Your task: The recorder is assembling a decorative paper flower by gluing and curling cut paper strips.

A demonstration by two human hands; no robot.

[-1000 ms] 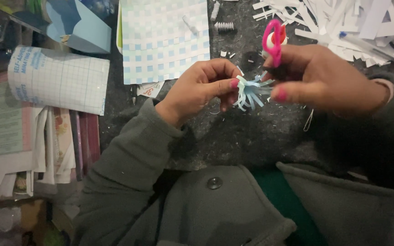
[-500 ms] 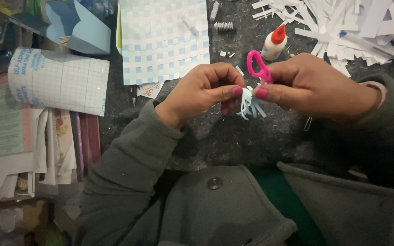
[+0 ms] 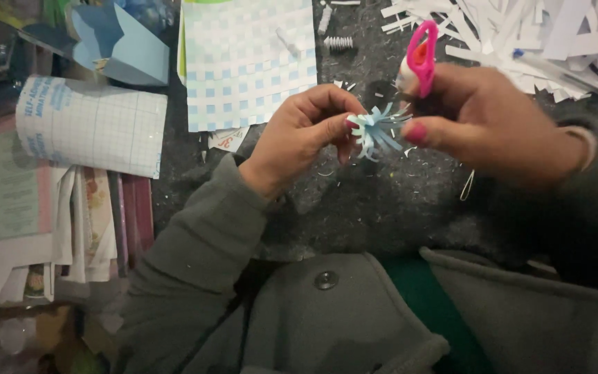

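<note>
1. While the dark felt mat (image 3: 382, 208) fills most of the view as before, the camera has barely shifted, and the grey coat (image 3: 327, 312) covers the bottom.
2. Left of the mat, the gridded roll (image 3: 91, 125) and the paper stack (image 3: 50, 221) lie where they did, with the blue box (image 3: 122, 45) above them.
3. At the top, the woven sheet (image 3: 250, 62) stays flat on the mat, and the heap of white strips (image 3: 541, 34) lies unchanged at the top right.
4. The right hand (image 3: 493, 125) has risen and tilted since half a second ago; its fingers are closed around the pink scissors (image 3: 421, 55), whose loop now stands upright and hides the glue bottle that showed earlier.
5. The left hand (image 3: 306, 135) sits about where it was, thumb and fingertips pressed together, pinching the fringe (image 3: 376, 128).
6. That pale blue fringe, held in the air between both hands above the mat, drooped downward before; now its cut strips fan outward toward the right hand.
</note>
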